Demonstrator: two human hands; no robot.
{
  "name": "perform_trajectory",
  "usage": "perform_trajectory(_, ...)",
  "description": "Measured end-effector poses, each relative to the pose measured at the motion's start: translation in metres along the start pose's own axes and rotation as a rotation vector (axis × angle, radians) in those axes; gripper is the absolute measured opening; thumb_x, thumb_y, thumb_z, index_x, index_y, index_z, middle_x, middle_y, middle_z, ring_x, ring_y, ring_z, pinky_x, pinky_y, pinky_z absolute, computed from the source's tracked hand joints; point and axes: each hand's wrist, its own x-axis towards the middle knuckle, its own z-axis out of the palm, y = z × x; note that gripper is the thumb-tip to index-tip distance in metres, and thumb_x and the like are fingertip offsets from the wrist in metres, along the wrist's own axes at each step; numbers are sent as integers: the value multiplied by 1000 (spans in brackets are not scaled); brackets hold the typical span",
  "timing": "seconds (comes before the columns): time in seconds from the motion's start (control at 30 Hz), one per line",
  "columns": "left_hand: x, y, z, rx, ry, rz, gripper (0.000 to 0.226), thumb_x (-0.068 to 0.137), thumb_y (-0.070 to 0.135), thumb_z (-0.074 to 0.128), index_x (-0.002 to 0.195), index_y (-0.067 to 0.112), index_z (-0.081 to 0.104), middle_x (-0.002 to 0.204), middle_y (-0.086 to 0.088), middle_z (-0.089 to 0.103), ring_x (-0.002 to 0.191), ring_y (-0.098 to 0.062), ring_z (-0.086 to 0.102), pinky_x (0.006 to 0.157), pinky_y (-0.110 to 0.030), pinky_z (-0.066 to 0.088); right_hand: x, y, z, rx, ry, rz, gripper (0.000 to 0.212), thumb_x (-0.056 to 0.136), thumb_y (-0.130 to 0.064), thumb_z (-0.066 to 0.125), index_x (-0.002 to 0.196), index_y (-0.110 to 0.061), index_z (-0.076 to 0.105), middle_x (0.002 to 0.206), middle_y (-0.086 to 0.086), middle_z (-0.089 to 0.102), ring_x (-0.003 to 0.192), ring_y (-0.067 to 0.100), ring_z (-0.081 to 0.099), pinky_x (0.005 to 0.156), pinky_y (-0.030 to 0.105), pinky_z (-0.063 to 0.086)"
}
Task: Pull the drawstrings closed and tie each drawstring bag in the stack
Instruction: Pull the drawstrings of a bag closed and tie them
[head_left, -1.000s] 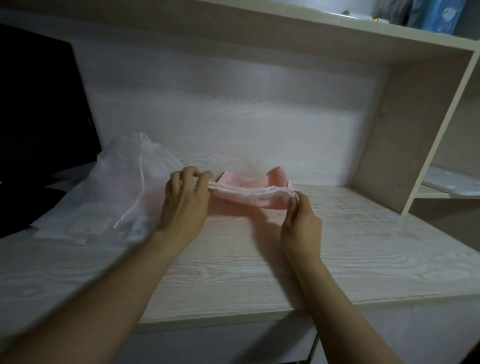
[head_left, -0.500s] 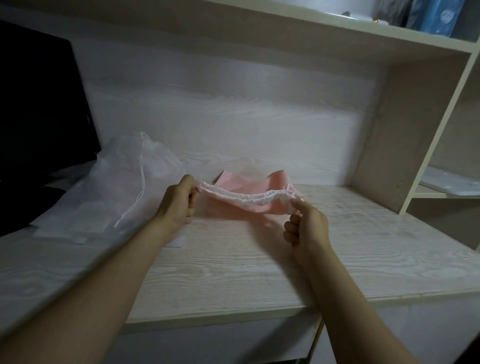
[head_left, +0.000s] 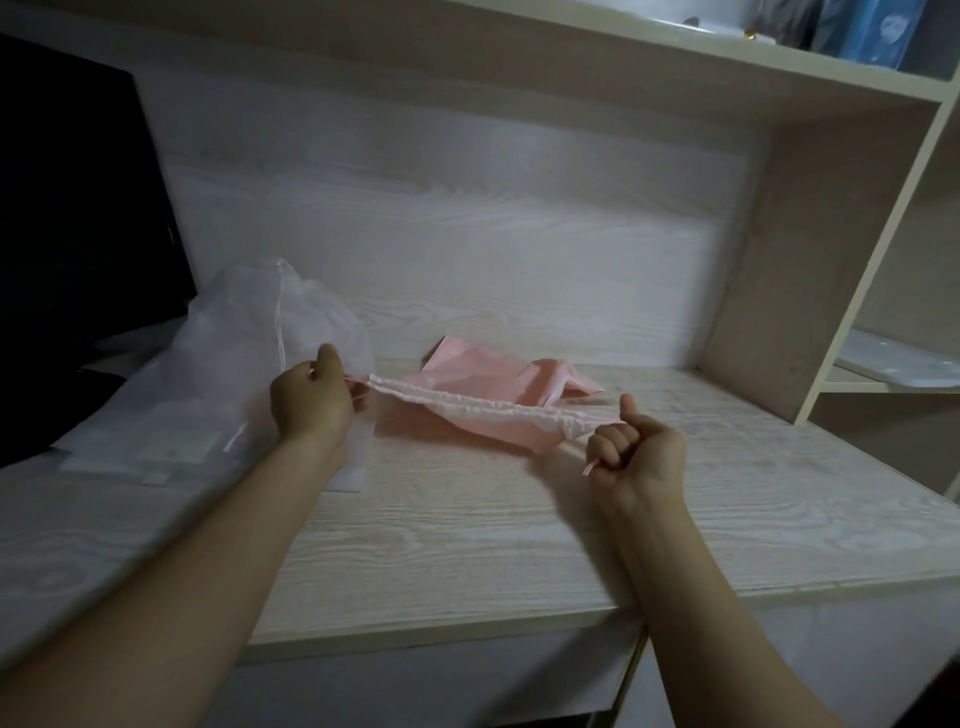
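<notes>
Head view, looking down on a pale desk with a matte, streaky wood grain, and right across the middle is the pink drawstring bag: thin, soft fabric, smooth and slightly glossy, crumpled into loose folds. Its gathered top hem is bunched into tight little ruffles, a narrow ruched band stretched taut between both hands. That band is the long axis, running left to right across the desk and sloping nearer the camera at the right end; the bag's body trails away from it toward the back panel, with a shadow under the hem. At the band's left end the left hand has thumb and fingers pinched on the drawstring, knuckles toward us. At the right end the right hand is clenched round the other cord, thumb sticking up, a short pink tail poking out below the curled fingers. Just behind the left hand lies the stack of white bags, sheer and gauzy, a thin white cord draped over it. Far left stands a black screen, flat and dark.
</notes>
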Motion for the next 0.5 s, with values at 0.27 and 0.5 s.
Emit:
perform_trajectory(0.27, -6, 8, 9, -390, -102, -161, 34, 107, 35, 61, 92, 4, 64, 75, -6, 77, 55, -15, 69, 52, -26, 50, 10, 3, -2, 104, 56, -182, 12, 100, 8, 57, 112, 5, 57, 91, 16, 72, 78, 24, 78, 82, 36, 64)
perform_trajectory(0.5, -1, 8, 6, -417, -147, -249, 32, 107, 40, 60, 86, 18, 52, 48, 7, 45, 47, -11, 51, 40, -18, 35, 17, 8, -10, -273, 303, -509, 23, 100, 1, 59, 120, 6, 66, 93, 17, 76, 77, 22, 75, 78, 32, 64)
